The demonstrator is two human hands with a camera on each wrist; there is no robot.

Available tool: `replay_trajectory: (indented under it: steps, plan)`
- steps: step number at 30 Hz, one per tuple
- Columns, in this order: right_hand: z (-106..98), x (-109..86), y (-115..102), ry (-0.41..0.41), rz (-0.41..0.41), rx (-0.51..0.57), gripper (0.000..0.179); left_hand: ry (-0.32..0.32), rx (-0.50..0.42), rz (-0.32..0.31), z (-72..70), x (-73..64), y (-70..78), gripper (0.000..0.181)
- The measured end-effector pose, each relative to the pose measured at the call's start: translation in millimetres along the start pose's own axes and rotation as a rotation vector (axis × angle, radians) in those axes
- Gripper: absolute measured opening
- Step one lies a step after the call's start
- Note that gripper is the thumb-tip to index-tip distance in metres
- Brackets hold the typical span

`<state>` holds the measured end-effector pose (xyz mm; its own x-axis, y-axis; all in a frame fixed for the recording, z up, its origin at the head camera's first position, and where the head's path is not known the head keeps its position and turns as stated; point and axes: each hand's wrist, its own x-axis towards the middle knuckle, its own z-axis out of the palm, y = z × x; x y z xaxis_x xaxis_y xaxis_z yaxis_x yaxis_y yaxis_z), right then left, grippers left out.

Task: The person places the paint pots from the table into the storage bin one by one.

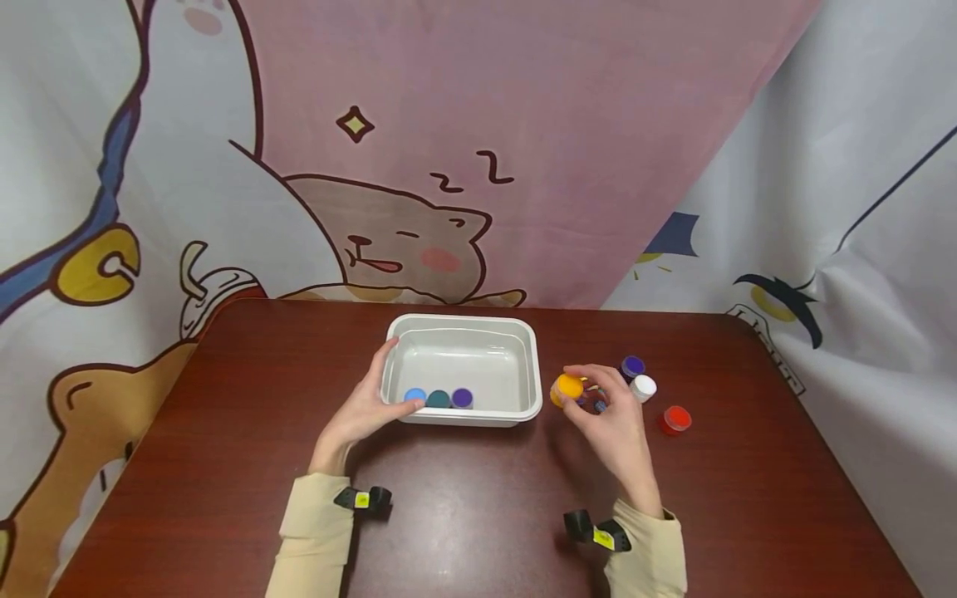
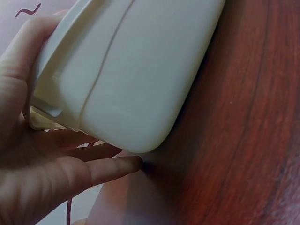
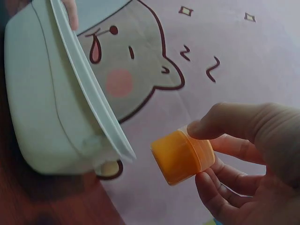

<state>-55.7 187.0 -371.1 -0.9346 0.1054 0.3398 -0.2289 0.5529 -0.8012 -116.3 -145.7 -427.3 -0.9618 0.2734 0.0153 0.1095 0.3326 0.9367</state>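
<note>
A white plastic tub (image 1: 465,417) sits on the table, and my left hand (image 1: 365,413) grips its left end, thumb over the front rim. In the left wrist view the fingers (image 2: 115,169) lie along the tub's outer wall. Inside, along the front wall, are a light blue pot (image 1: 414,396), a teal pot (image 1: 438,399) and a purple pot (image 1: 462,398). My right hand (image 1: 615,423) pinches a small orange paint pot (image 3: 176,157) between thumb and fingers. That pot is held off the table, just right of the tub and apart from it.
Beyond my right hand stand a second purple pot (image 1: 632,366) and a white-topped pot (image 1: 643,387). A red pot (image 1: 676,420) is farther right. Other small pots are partly hidden by the right hand. A printed cloth (image 1: 598,124) hangs behind the brown table (image 1: 449,507).
</note>
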Motion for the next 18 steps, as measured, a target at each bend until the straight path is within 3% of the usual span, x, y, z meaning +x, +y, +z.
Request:
replay_trajectory:
  steps: [7,18]
  plan:
    - [20.8,0.3,-8.0,-0.015,-0.059,0.022,0.034,-0.012,0.0,-0.006,0.4,-0.4,-0.4,0.104]
    - [53.1,3.2,-14.3,-0.094,-0.022,0.018,0.029,-0.004,-0.005,-0.011,1.1,-0.2,-0.3,0.104]
